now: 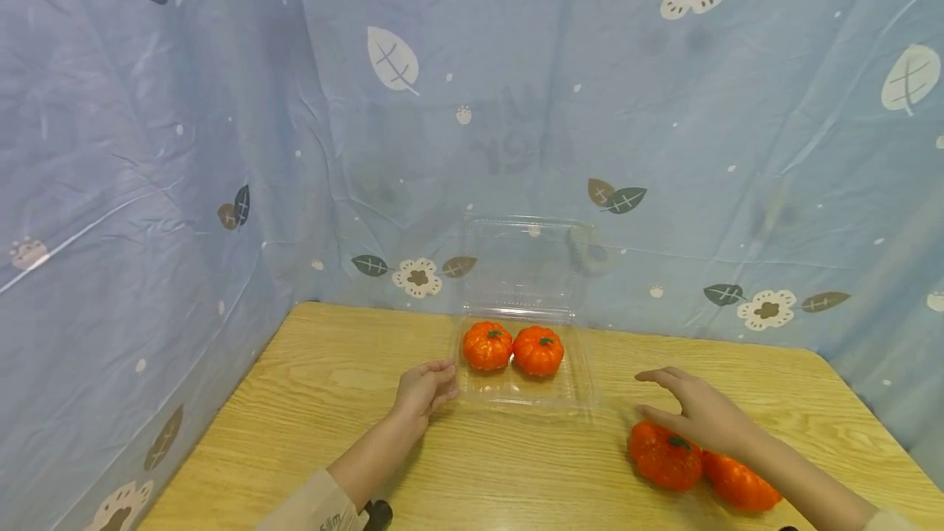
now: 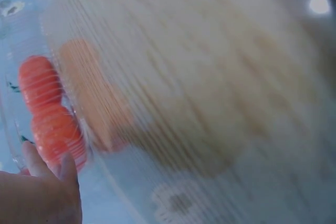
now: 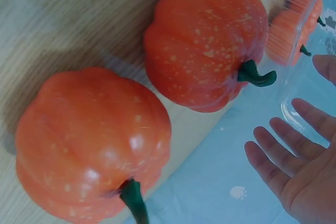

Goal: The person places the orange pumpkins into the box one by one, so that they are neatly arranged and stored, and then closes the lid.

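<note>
A clear plastic clamshell box (image 1: 516, 393) stands against the cloth with its lid (image 1: 519, 260) raised. Two small orange pumpkins, a left one (image 1: 487, 346) and a right one (image 1: 538, 351), sit side by side in its back half. My left hand (image 1: 424, 390) is at the box's left side, fingertips at the rim; contact is hard to tell. Over the table at right hovers my right hand (image 1: 701, 412), fingers spread and nothing held. Beneath it lie two more pumpkins, a speckled one (image 3: 207, 43) and a smoother one (image 3: 94, 145), both with green stems.
A wooden table (image 1: 332, 367) carries everything. Pale blue cloth (image 1: 516, 146) printed with leaves and flowers rises behind it and along the left side. A dark object (image 1: 379, 515) shows by the left sleeve.
</note>
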### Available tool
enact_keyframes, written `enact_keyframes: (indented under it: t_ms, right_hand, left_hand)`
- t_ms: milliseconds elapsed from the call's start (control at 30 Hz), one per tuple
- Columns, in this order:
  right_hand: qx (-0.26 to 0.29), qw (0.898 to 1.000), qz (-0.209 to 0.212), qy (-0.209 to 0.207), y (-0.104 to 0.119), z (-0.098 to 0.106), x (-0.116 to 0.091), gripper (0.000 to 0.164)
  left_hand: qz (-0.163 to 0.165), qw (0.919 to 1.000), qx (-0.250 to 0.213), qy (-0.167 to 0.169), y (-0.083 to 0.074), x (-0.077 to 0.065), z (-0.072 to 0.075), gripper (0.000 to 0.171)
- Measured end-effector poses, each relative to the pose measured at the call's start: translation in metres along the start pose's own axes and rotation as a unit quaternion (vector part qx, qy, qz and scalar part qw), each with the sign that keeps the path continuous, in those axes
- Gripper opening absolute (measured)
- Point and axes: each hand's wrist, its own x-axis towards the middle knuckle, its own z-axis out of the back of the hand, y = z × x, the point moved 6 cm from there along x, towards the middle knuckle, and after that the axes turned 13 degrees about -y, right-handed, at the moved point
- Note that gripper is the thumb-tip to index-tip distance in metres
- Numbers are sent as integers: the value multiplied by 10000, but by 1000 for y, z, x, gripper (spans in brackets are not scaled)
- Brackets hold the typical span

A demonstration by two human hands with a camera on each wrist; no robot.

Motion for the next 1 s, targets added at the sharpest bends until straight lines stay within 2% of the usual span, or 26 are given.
enact_keyframes:
  t_ms: [267,467,1000]
  right_hand:
    - [116,9996,-93,241,-4,1,-7,44]
    - [129,9995,2,288,-4,1,-13,42]
    - [235,9978,-133,603,-8,-5,-24,51]
  left_hand:
    - [19,10000,24,-56,0,1,0,34]
    - [59,10000,31,-70,0,1,1,33]
    - [82,9999,80,-52,0,-1,0,34]
